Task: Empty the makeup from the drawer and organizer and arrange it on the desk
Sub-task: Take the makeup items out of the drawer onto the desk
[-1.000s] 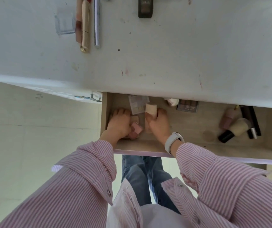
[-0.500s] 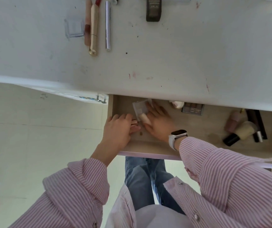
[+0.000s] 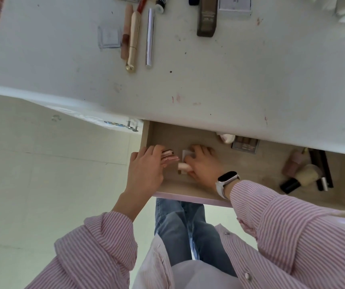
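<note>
The wooden drawer [image 3: 188,134] stands pulled out under the white desk [image 3: 230,80]. Both my hands are inside its left end. My left hand [image 3: 146,170] holds small pink makeup pieces [image 3: 168,155] under its fingers. My right hand [image 3: 200,165] grips a beige sponge [image 3: 184,166] and a pale flat palette [image 3: 186,153]. Further right in the drawer lie a grey eyeshadow palette [image 3: 245,143], a round pale compact [image 3: 226,138], a pink bottle [image 3: 293,161], a beige-capped black brush [image 3: 300,177] and dark sticks [image 3: 321,170].
On the desk top lie a gold tube [image 3: 133,40], a pink tube [image 3: 125,32], a silver tube [image 3: 150,36], a clear square case [image 3: 109,37], a brown flat tube [image 3: 207,17] and a white box [image 3: 235,6]. Pale floor tiles lie left of the desk.
Both hands drew back toward the drawer's front. My right hand pulled the flat palette and sponge with it. The camera tilted up, showing more of the desk top.
</note>
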